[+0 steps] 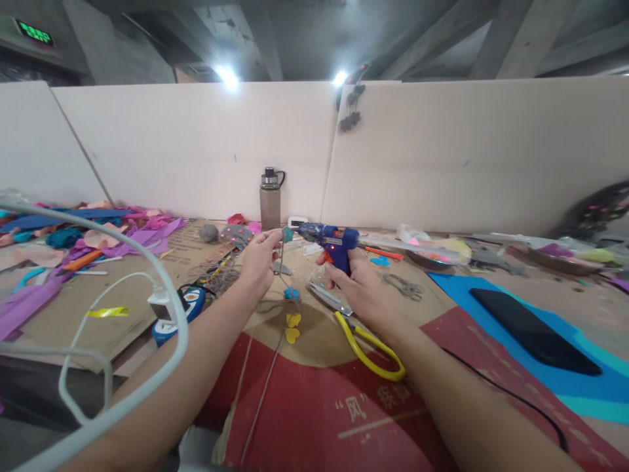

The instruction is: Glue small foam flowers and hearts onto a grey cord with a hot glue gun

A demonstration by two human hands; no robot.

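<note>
My right hand is wrapped round the handle of a blue hot glue gun, a long clear glue stick jutting from its back. The gun's nozzle points left, at or very close to a small teal piece. My left hand pinches that piece between thumb and fingers. A thin grey cord runs down from there over the cardboard, with a blue flower shape and yellow petal-like shapes along it. Yellow-handled scissors lie below my right hand.
A grey bottle stands by the white partition. Coloured scraps cover the left side, near a blue power strip and a white cable. On the right, a black phone rests on blue sheets.
</note>
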